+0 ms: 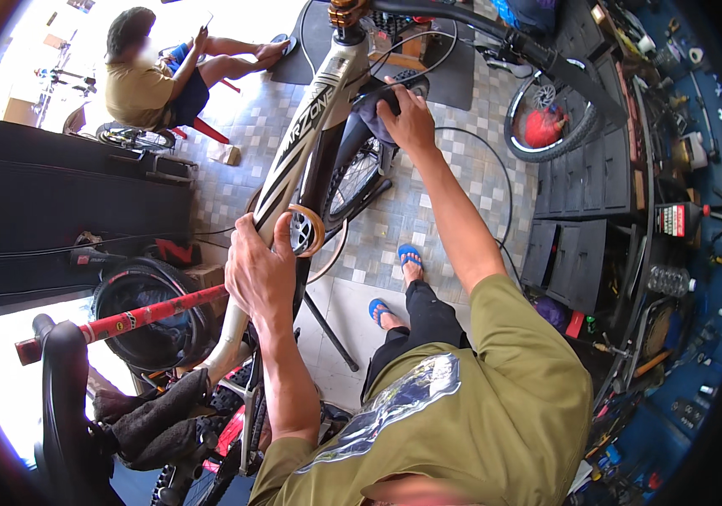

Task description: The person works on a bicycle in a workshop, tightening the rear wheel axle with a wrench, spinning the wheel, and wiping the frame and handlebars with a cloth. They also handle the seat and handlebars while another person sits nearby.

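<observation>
A white and black bicycle frame [315, 118] runs from the top centre down towards the lower left. My left hand [261, 268] is wrapped over its tube, thumb up. Beside that thumb hangs a tan tape roll [317, 232]; whether the fingers hold it too, I cannot tell. My right hand [407, 116] is closed on a dark grey cloth [371, 116], pressed against the bike's front part by the wheel. Its fingertips partly hide behind the cloth and tube. A red padded clamp bar [154, 312] meets the frame just left of my left hand.
A person [146, 80] sits on a red stool at the upper left. Black drawers [580, 181] and a blue tool wall [715, 118] line the right. A loose wheel [551, 114] leans by the drawers. Tyres [146, 329] and dark rags [158, 417] are at lower left.
</observation>
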Tool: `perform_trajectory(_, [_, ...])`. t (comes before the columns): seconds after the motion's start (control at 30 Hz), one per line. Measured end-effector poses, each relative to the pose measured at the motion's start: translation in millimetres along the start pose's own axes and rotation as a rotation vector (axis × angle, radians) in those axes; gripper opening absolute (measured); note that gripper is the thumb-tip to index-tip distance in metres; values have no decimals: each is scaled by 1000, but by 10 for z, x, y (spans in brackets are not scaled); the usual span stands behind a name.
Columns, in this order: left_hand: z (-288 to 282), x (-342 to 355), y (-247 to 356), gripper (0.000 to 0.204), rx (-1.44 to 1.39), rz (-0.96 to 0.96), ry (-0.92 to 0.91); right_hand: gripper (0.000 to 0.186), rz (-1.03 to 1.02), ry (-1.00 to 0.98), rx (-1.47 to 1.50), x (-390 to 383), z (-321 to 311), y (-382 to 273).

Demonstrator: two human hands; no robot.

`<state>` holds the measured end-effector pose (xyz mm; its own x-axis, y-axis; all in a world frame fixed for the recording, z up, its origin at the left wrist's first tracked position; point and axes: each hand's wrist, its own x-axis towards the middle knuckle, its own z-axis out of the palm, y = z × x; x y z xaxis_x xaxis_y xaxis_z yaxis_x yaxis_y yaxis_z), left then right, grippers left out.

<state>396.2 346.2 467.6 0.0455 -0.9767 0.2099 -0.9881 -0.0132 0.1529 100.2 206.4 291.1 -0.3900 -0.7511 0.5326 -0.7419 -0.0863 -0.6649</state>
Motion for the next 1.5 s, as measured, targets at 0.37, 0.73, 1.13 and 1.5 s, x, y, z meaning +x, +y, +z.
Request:
perform_trajectory(0.37, [-11,-43,14,52,10,-18,48,27,265,-64,-300,299,279,-182])
perform_trajectory(0.73, [15,-73,-118,56,-70,64,130,41,481,-45,-94,243,-752,401])
perform_trajectory(1.13, [314,-539,740,86,-838,585,-274,29,43,-878,142,-449,-1944,-647])
perform_trajectory(1.5, [1048,-56,1207,27,-908,156,-751,49,-74,-1465,62,130,-1916,94])
